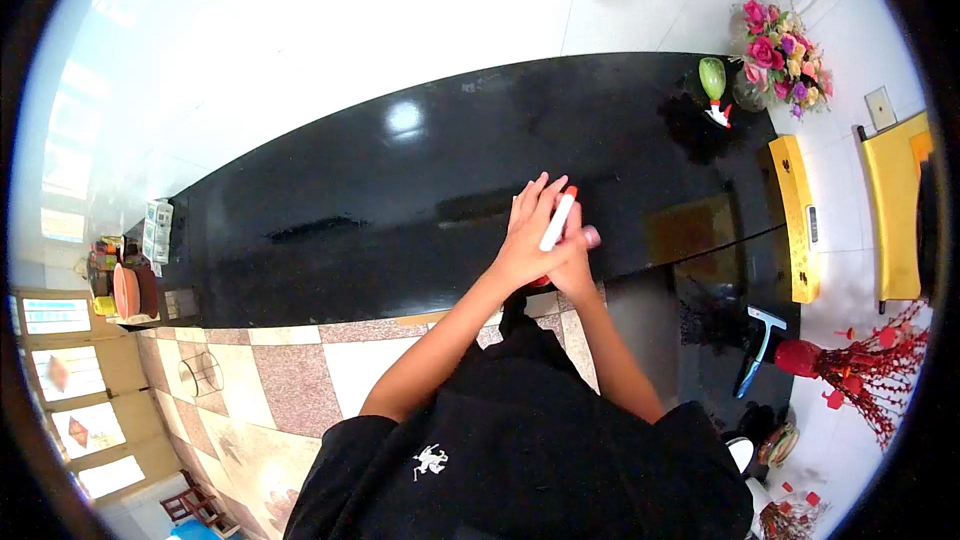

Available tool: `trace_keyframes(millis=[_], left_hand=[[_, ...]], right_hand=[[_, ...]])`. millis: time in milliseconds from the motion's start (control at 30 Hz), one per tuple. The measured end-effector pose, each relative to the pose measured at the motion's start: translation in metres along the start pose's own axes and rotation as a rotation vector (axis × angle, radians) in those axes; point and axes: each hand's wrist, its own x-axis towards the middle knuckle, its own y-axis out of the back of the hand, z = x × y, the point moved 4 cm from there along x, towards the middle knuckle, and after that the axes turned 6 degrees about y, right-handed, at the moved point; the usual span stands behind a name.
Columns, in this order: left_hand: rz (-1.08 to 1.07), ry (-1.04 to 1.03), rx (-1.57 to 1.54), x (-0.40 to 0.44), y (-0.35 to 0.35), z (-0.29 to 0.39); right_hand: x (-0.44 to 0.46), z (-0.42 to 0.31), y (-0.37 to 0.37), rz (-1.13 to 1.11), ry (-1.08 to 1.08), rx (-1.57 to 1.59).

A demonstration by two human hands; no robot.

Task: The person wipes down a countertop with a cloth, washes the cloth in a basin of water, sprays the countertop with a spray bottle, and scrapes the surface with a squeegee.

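My left hand (530, 240) and my right hand (572, 270) are pressed together above the front edge of a black countertop (380, 200). A white marker (555, 228) with an orange-red cap lies slanted between them, cap end pointing away from me. The left fingers stretch forward along the marker's side. Most of the right fingers are hidden by the left hand and the marker. At the right hand's outer side shows a rounded pinkish tip, and I cannot tell whether it is a fingertip. A bit of something red peeks out below the wrists.
A green spray bottle (712, 80) and a flower bouquet (775, 55) stand at the far right corner. Along the right are a yellow box (795, 220), a squeegee (762, 345) and red decorative branches (870, 365). An orange round item (126, 290) sits at the left end.
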Motion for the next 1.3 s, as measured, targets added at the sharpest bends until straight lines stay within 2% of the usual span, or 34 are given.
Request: trace_keyframes(millis=[33,67,133,167,200,233,267,333,467,533,733,867,900,1000,1067,1133,1167,1267,1300], left_hand=[[-0.064,0.012,0.094,-0.001,0.002,0.004],[-0.19,0.041,-0.001,0.001,-0.002,-0.003],[-0.272,0.106,-0.387,-0.008,0.0,-0.015],[-0.272,0.113,-0.292,-0.015,0.007,-0.015],[-0.296,0.196,-0.411,-0.026,0.006,-0.015],[-0.331,0.207,-0.351,-0.031,0.008,-0.014],[-0.364,0.219,-0.292,-0.035,0.01,-0.009],[-0.33,0.237,-0.272,-0.041,0.004,0.004],[-0.324,0.236,-0.176,-0.052,-0.022,0.018],[-0.361,0.242,-0.138,-0.06,-0.03,0.023],[-0.439,0.201,-0.101,-0.09,-0.047,0.006],[-0.419,0.153,-0.06,-0.11,-0.029,0.004],[-0.399,0.15,-0.092,-0.117,-0.027,0.0],[-0.337,0.137,-0.142,-0.136,-0.014,-0.014],[-0.309,0.12,-0.115,-0.147,0.003,-0.022],[-0.309,0.143,-0.16,-0.157,0.02,-0.032],[-0.309,0.155,-0.181,-0.163,0.029,-0.037],[-0.302,0.176,-0.112,-0.177,0.052,-0.049],[-0.288,0.156,-0.135,-0.184,0.057,-0.051]], right_hand=[[0.001,0.022,-0.001,0.111,0.011,0.194],[0.008,0.023,-0.002,0.221,0.024,0.388],[0.006,0.026,0.016,0.262,-0.107,0.654],[0.005,0.029,0.023,0.287,-0.15,0.784],[0.006,0.007,0.032,0.268,-0.18,0.878],[0.008,-0.004,0.039,0.319,-0.066,0.954],[0.008,-0.011,0.05,0.225,-0.04,0.902],[0.01,-0.013,0.061,0.233,-0.238,0.936],[-0.006,-0.029,0.086,0.385,-0.235,0.723],[-0.016,-0.013,0.095,0.335,-0.143,0.755],[-0.054,-0.001,0.097,0.316,-0.226,0.74],[-0.066,-0.035,0.064,0.467,-0.213,0.625],[-0.071,-0.033,0.062,0.313,-0.138,0.63],[-0.08,-0.024,0.046,0.158,-0.147,0.724],[-0.088,-0.029,0.029,0.158,-0.188,0.603],[-0.08,-0.081,-0.007,0.196,-0.095,0.479],[-0.082,-0.081,-0.015,0.153,-0.061,0.475],[-0.093,-0.082,-0.041,0.167,-0.228,0.506],[-0.096,-0.094,-0.053,0.246,-0.207,0.469]])
